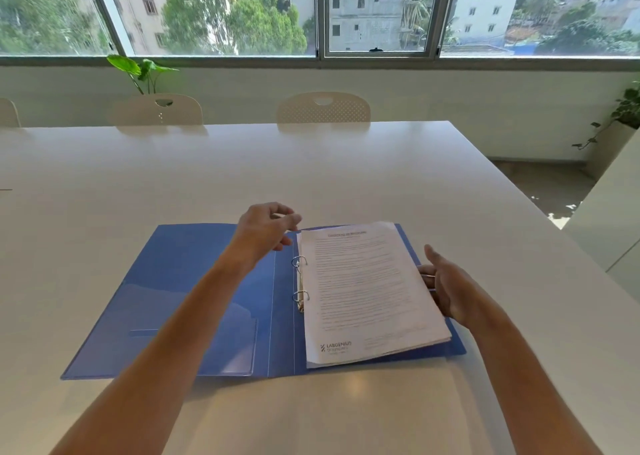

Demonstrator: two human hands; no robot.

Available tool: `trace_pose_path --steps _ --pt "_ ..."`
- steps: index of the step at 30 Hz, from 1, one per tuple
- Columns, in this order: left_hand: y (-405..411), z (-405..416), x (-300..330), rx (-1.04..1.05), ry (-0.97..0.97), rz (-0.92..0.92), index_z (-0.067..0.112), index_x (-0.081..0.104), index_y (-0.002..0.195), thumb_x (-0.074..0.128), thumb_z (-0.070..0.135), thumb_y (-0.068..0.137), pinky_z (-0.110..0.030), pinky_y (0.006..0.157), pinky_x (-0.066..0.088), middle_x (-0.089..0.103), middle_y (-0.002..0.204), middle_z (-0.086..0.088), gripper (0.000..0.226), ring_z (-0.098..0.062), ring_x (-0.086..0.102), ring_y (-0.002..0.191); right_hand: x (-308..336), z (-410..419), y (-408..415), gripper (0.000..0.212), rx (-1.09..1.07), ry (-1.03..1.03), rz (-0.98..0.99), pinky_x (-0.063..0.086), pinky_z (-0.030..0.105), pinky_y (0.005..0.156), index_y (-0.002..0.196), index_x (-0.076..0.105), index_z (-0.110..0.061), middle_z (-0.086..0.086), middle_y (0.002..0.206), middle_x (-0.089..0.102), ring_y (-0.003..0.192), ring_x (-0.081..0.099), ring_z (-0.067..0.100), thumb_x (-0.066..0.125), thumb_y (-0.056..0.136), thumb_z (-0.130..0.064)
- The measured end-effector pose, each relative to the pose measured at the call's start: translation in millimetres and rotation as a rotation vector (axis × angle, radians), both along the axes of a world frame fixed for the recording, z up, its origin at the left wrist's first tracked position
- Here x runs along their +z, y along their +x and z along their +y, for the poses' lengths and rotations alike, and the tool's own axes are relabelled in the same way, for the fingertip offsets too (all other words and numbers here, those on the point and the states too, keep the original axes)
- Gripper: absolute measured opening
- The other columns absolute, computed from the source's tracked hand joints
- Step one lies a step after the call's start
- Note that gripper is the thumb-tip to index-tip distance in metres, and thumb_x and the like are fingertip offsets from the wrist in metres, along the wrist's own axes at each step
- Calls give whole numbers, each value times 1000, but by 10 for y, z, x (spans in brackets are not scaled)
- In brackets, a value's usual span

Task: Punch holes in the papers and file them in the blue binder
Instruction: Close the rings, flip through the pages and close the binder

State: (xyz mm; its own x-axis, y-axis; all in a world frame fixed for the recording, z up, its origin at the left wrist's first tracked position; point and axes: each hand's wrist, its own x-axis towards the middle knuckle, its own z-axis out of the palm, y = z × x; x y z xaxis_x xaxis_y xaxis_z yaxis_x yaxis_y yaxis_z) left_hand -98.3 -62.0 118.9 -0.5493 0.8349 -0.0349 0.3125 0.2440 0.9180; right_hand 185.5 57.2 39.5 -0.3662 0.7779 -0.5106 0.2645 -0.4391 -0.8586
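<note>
Blue plastic, opened flat: the binder (194, 299) lies on the white table (311, 164) near its front edge, left cover empty but for a clear pocket. Your stack of papers (367, 292) sits on the right cover, its left margin against the two metal rings (300, 280). The rings appear closed, and the sheets look threaded onto them, though the holes themselves are too small to confirm.

Your left hand (265, 229) hovers just beyond the upper ring, by the stack's far left corner, fingers loosely curled and holding nothing. Your right hand (446, 288) rests at the stack's right edge, fingers spread open, touching the paper's edge without gripping it.

No hole punch is in view anywhere on the table.

Assessment: punching and threading appear complete. Remaining, in my judgement: square the stack, confirm the rings are locked, and fold the left cover over to close the binder.
</note>
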Motion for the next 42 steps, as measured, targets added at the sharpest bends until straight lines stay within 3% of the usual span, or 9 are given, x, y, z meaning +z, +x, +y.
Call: trace_pose_path --steps 3,6,11,16,20,23,31,38,42 --pt "-281 -157 -130 73 -33 40 14 68 96 67 23 87 -38 76 56 72 93 -8 13 -20 67 70 -23 -61 -5 47 45 160 -180 56 47 83 104 68 -5 20 96 74 86 71 34 57 92 -48" --pt "-634 -351 -257 162 -82 132 17 69 92 69 27 84 -38 79 54 72 93 -7 12 -23 68 78 -117 -73 -49 44 41 345 -324 55 52 84 101 68 0 25 96 71 79 69 33 64 89 -42" --pt "-1192 -758 -339 389 -196 371 12 70 105 71 31 83 -34 85 47 70 104 -8 29 -26 63 99 -173 -96 -101 44 48 682 -729 49 35 65 90 67 -7 8 79 70 71 64 25 59 86 -50" --pt "-1646 -1146 -376 523 -386 441 5 61 123 65 41 86 -40 99 40 59 131 -17 52 -35 51 123 -230 -113 -106 37 21 780 -768 42 32 68 104 65 -11 5 90 66 80 59 25 60 90 -45" --pt "-1862 -1349 -411 504 -395 82 1 66 101 64 45 87 -40 84 49 67 108 -13 46 -33 63 98 -322 -153 -126 48 -32 851 -761 46 39 77 124 61 -9 16 116 66 101 61 36 62 89 -42" --pt "-1863 -1407 -384 447 -348 -144 1 67 102 63 33 90 -33 67 52 70 105 -13 34 -28 65 79 -364 -151 -111 49 -9 842 -799 46 41 74 121 60 -11 16 110 67 99 60 37 63 86 -45" --pt "-1826 -1360 -157 452 -256 -112 -9 65 97 57 7 87 -32 60 50 67 90 -16 20 -27 60 67 -369 -199 -126 28 16 876 -827 42 36 64 98 60 -14 5 80 55 83 49 29 68 82 -36" --pt "-1799 -1297 214 352 -95 -13 4 71 92 55 -6 88 -24 56 55 72 90 -16 19 -20 67 66 -385 -183 -116 36 31 867 -861 44 35 64 105 59 -16 0 80 52 84 54 29 72 80 -37" --pt "-1636 -1189 535 233 33 -104 3 71 101 61 -2 87 -23 58 56 72 94 -15 18 -18 69 68 -365 -175 -127 36 25 858 -851 42 33 65 106 59 -15 2 85 55 83 50 26 72 80 -36"
